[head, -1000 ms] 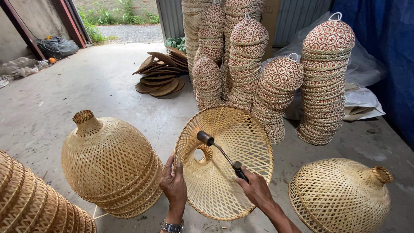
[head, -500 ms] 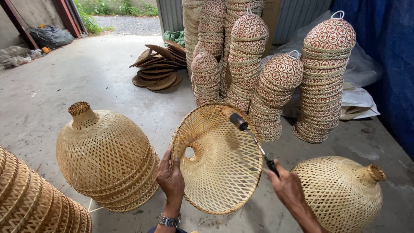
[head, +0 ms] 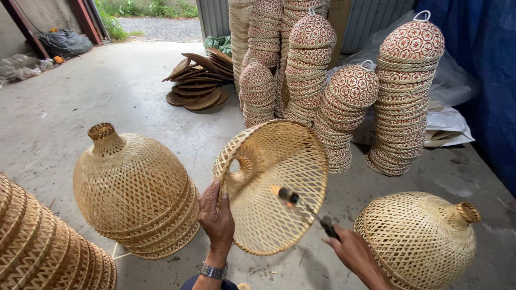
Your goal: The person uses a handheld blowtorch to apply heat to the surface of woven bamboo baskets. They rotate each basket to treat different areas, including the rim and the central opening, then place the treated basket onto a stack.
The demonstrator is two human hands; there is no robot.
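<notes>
**Two hands, one woven shade, one torch**

Held up on edge over the concrete floor: one woven bamboo lampshade, open mouth turned toward the camera, narrow neck pointing away and to the left. Left hand clamped on the lower left rim, thumb inside, fingers curled round the outside; one wristwatch on that wrist. Right hand closed around the black handle of one small torch, nozzle aimed into the shade's mouth, a small orange flame at the tip just off the weave.

Counted around it:
- One stack of natural-coloured shades just left of the held one, neck up, several nested; exact number not clear.
- One more stack at the bottom left corner, cut off by the edge.
- One single shade lying on its side to the right, near the right hand.
- Four shorter columns of red-patterned shades standing behind, with taller columns behind those; number of pieces in each too many to count.
- One pile of flat brown woven discs farther back on the floor.
- One blue tarpaulin hanging at the right.
- White plastic sheeting under and behind the right-hand column.
</notes>
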